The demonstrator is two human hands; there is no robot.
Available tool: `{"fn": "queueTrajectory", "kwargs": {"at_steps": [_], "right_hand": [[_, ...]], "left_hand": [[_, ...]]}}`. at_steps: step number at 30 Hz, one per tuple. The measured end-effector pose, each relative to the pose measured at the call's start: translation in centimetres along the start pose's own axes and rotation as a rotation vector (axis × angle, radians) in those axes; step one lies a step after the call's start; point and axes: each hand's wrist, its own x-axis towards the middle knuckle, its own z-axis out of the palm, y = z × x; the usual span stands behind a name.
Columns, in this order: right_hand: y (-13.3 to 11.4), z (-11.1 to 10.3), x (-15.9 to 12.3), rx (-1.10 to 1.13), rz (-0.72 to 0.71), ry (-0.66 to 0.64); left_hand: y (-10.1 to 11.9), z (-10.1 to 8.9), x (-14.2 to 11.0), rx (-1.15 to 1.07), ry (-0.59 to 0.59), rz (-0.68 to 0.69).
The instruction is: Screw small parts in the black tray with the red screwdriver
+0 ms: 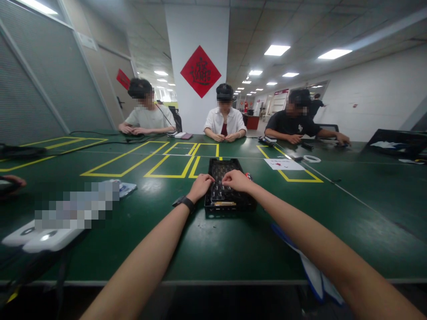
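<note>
On the green table in front of me is a shallow black case (208, 205) with a grid of small compartments and tiny pale pieces inside. A yellowish strip (224, 203) lies along its near end. My left hand (200, 186), with a dark band at the wrist, is at the case's left rim, its fingers curled together at the tips. Over the right half of the case, my right hand (238, 181) is closed in a pinch above the compartments. Whatever sits between either hand's fingertips is too small to make out. A small red item (248, 176) shows behind my right hand.
Left of me lie white devices (50, 238) and a plastic packet (128, 189). A blue-edged white cloth (312, 271) hangs over the near edge. Beyond are a paper sheet (283, 164), a white ring (312, 158) and yellow tape outlines. Three people sit across.
</note>
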Motion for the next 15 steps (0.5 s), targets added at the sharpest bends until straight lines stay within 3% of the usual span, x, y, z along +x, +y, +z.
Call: {"fn": "queueTrajectory", "kwargs": {"at_steps": [3,6,11,15], "right_hand": [[0.1,0.5,2.4,-0.040,0.041,-0.017],[-0.9,0.4,2.8,-0.024,0.042,-0.078],[-2.8,-1.6,-0.1,0.100,-0.131,-0.344],[-2.5,-2.2,-2.4,0.125,-0.124,-0.452]], "left_hand": [[-0.1,0.1,0.2,0.012,-0.013,-0.017],[-0.3,0.1,0.4,0.018,-0.014,-0.017],[-0.6,0.3,0.5,0.030,-0.008,-0.011],[-0.6,0.4,0.4,0.018,-0.001,-0.022]]}}
